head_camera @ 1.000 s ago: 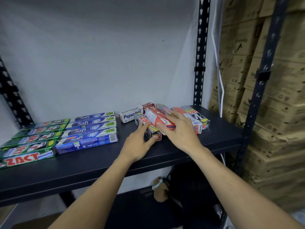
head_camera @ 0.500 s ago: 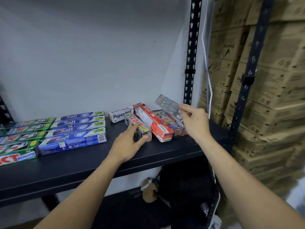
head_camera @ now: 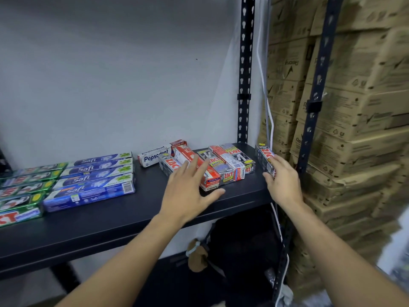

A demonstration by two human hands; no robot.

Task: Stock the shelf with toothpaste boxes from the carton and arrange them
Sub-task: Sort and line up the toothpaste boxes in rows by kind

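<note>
Shelf: the dark shelf (head_camera: 132,218) in front of you carries every toothpaste box in view; its front strip is bare.
Your left hand: your left hand (head_camera: 188,189) hangs over the middle cluster with the fingers (head_camera: 192,166) spread apart, closed on nothing. They cross the grey ZACT box (head_camera: 169,166) and the long red box (head_camera: 188,156); I cannot tell whether they touch them.
Your right hand: your right hand (head_camera: 282,182) is at the shelf's right end, fingers clamped on a ZACT box (head_camera: 264,159) that stands on its narrow side, apart from the cluster.
Middle cluster: red and grey boxes (head_camera: 228,165) lie side by side, ends toward you, and a white Pepsodent box (head_camera: 155,155) lies crosswise behind them.
Left rows: blue Safi boxes (head_camera: 95,180) are stacked in a neat row, with green ZACT boxes (head_camera: 24,191) just beside them at the left edge.
Right of the rack: brown cartons (head_camera: 354,107) are stacked high.
</note>
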